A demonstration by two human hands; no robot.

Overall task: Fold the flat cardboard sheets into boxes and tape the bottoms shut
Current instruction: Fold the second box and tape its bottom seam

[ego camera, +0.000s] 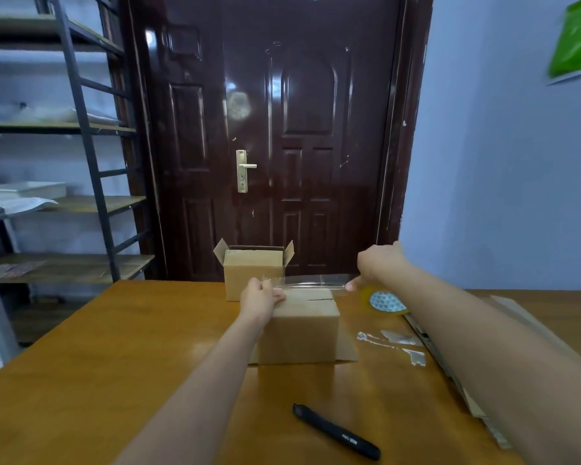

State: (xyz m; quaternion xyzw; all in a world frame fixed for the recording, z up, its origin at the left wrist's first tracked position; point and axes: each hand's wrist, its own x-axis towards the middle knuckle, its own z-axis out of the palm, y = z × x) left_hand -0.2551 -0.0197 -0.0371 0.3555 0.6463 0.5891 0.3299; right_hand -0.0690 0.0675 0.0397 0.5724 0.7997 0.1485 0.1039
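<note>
A small cardboard box (299, 333) stands bottom-up on the wooden table (114, 364), its bottom flaps folded shut with a seam showing. My left hand (260, 298) pinches one end of a strip of clear tape (311, 282) at the box's far left top edge. The strip is stretched across above the box to my right hand (378, 265), which grips the tape roll (386, 302); the roll is partly hidden behind my forearm. A second folded box (254, 273) stands behind, its top flaps open.
A black utility knife (336, 431) lies near the table's front. Scraps of tape (391, 344) stick to the tabletop right of the box. Flat cardboard sheets (477, 391) are stacked at the right under my forearm. A dark door (275, 129) and metal shelves (81, 146) stand behind.
</note>
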